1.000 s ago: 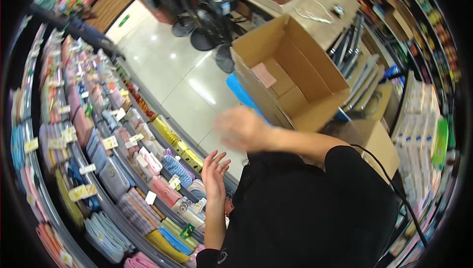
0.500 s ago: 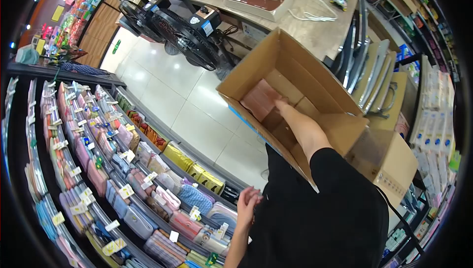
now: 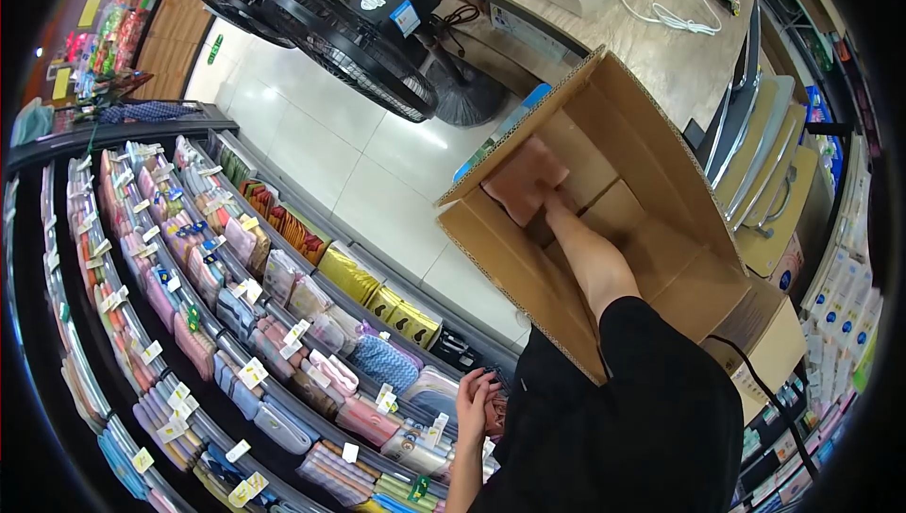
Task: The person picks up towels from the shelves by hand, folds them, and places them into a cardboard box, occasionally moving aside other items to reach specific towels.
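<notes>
My right arm reaches down into an open cardboard box (image 3: pixel 661 126). Deep inside it, my right hand (image 3: pixel 557 205) is closed on the near edge of a pinkish-brown folded towel (image 3: pixel 525 180), which lies toward the box's left corner. The fingertips are partly hidden by the towel and the hand itself. Low beside my black clothing, my left hand (image 3: pixel 475 398) has its fingers curled. A bunched, pinkish-brown thing (image 3: pixel 494 411) shows right at those fingers; I cannot tell what it is.
Shelf rows of folded, tagged towels (image 3: pixel 283 419) curve along the left. Black floor fans (image 3: pixel 349 46) stand on the tiled floor ahead. A wooden table (image 3: pixel 651 36) with a white cable (image 3: pixel 675 17) is beyond the box. Boards with handles (image 3: pixel 769 164) stand upright at right.
The view has shifted, and the box appears turned and farther right. The towel in my right hand looks more bunched. A pinkish-brown thing now shows by my left hand.
</notes>
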`<state>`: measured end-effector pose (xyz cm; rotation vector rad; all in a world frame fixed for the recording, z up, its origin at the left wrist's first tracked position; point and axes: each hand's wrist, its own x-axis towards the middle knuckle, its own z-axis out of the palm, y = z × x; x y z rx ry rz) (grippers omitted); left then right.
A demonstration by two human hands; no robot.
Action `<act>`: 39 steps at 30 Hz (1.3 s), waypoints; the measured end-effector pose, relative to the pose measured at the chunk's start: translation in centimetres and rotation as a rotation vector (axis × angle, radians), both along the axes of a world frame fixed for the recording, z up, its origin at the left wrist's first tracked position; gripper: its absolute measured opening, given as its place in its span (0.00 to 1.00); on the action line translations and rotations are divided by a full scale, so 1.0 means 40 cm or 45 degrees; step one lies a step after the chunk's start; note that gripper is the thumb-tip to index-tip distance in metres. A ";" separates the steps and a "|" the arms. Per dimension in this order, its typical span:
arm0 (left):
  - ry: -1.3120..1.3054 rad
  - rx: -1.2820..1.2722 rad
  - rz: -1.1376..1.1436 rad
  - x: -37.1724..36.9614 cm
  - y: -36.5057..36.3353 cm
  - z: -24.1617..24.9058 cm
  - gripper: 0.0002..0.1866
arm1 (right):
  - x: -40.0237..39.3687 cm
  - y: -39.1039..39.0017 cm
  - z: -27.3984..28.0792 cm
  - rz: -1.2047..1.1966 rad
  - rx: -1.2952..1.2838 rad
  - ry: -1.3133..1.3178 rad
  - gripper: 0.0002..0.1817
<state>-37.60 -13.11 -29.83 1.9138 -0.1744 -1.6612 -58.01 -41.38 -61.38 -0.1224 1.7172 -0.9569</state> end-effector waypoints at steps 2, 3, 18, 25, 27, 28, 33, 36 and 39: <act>0.005 -0.019 -0.035 -0.001 -0.006 -0.001 0.17 | 0.010 -0.018 0.023 -0.026 -0.020 0.012 0.36; 0.043 -0.049 -0.055 -0.001 -0.005 0.000 0.17 | 0.016 -0.025 0.035 -0.043 0.037 0.081 0.35; 0.704 -0.742 0.441 0.045 0.027 0.153 0.29 | 0.064 0.178 1.061 0.906 -1.341 0.737 0.14; 0.620 -1.163 1.045 0.036 0.224 0.307 0.37 | 0.218 0.617 1.270 1.719 -2.481 0.563 0.14; 0.237 -1.311 1.042 0.026 0.350 0.315 0.38 | 0.243 0.749 1.236 2.128 -2.523 0.601 0.18; 0.039 -1.359 1.033 0.022 0.408 0.315 0.38 | 0.255 0.804 1.236 2.307 -2.520 0.503 0.19; -0.924 -1.285 0.860 -0.013 0.690 0.312 0.39 | 0.295 0.983 1.188 2.621 -2.175 -0.303 0.25; -1.401 -1.106 0.614 -0.033 0.800 0.316 0.39 | 0.339 1.083 1.163 2.458 -0.750 -1.258 0.35; -1.826 -0.653 0.265 -0.055 0.870 0.390 0.41 | 0.353 1.173 1.095 2.307 -0.328 -1.505 0.35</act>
